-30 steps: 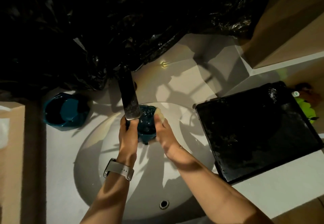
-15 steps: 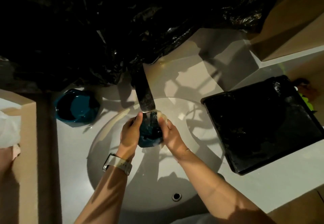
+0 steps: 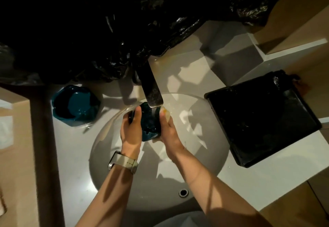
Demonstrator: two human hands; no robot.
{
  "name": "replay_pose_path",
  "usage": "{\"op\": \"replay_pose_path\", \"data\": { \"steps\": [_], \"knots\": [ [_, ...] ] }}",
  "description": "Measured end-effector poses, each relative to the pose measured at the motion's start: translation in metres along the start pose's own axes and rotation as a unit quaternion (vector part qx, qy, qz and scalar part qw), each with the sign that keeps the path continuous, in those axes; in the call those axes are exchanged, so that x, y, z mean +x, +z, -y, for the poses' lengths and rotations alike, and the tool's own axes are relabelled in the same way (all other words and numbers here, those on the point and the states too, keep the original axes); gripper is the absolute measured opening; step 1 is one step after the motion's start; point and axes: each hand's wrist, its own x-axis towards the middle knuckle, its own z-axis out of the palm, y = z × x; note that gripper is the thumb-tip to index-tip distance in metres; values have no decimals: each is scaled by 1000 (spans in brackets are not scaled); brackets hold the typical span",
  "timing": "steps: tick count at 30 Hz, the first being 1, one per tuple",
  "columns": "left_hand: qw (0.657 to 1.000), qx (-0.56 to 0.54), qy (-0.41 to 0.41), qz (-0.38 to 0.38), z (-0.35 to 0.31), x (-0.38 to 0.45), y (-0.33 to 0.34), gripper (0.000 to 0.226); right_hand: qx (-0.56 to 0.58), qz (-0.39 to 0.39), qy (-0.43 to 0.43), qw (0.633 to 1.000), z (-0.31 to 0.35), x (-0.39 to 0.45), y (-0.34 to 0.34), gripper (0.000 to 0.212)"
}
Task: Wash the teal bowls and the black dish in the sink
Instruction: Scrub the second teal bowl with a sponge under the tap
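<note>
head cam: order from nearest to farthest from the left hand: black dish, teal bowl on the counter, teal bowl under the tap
1. teal bowl under the tap, gripped in the left hand
2. teal bowl on the counter, to its left
3. black dish, far right

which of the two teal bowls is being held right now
The teal bowl under the tap, gripped between the left hand and right hand. The other bowl sits untouched on the counter.

Person: two bare forearms, no sleeves visible. Left wrist: wristwatch (image 3: 123, 162), pale grey strap, metal case edge.
</note>
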Motion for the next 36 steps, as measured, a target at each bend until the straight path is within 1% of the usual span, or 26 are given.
{"op": "replay_pose_path", "data": {
  "steps": [3,4,6,8,10,12,14,15,16,17,19,21,23,25,26,28,29,31,33,34,36],
  "knots": [
    [1000,-17,-19,-13,0,-5,0,67,47,-7,50,998,-12,-14,9,46],
    [999,-35,-32,-6,1,-9,0,67,47,-7,50,998,-11,-14,9,46],
    [996,-73,-49,26,4,-17,-6,52,22,-13,19,999,-7,-6,4,43],
    [993,-85,-60,63,6,-21,-16,37,-21,-7,-15,1000,1,2,-6,35],
    [991,-64,-48,110,-3,-20,-26,40,-49,39,-25,998,3,7,-19,33],
    [988,-26,-42,145,-14,-16,-30,44,-66,100,6,993,12,4,-27,32],
    [984,-2,-55,170,-23,-13,-26,25,-83,141,21,986,17,7,-32,34],
    [983,-5,-63,171,-25,-12,-23,18,-91,146,24,985,18,9,-33,39],
    [985,-7,-68,159,-25,-11,-19,16,-98,137,20,985,20,11,-31,45],
    [989,4,-61,136,-23,-9,-16,15,-95,122,11,988,18,13,-28,49],
    [995,44,-22,84,-16,-3,-9,17,-72,69,3,995,2,11,-18,51],
    [997,63,7,51,-9,-2,-4,19,-47,34,4,998,-16,-5,-6,50],
    [997,70,30,27,-5,-4,-1,29,-1,34,19,999,-19,-19,2,48],
    [999,46,27,12,1,-10,-1,36,36,42,40,998,-8,-14,-2,48],
    [999,22,28,14,4,-17,-2,38,47,50,40,997,0,-9,-6,47],
    [998,-13,43,41,10,-30,-4,47,9,58,37,998,10,1,-13,42],
    [997,-22,46,51,13,-32,-5,46,-17,53,28,998,8,1,-15,40],
    [999,-16,5,46,10,-28,-7,34,-36,46,5,998,-1,-3,-19,36],
    [997,16,-53,48,2,-15,-11,28,-35,57,22,997,-7,-9,-23,33],
    [995,27,-68,67,-2,-10,-14,30,-38,67,36,996,-6,-10,-27,32],
    [990,23,-67,121,-6,-4,-18,30,-46,98,55,993,3,-9,-32,32]
  ]
}}
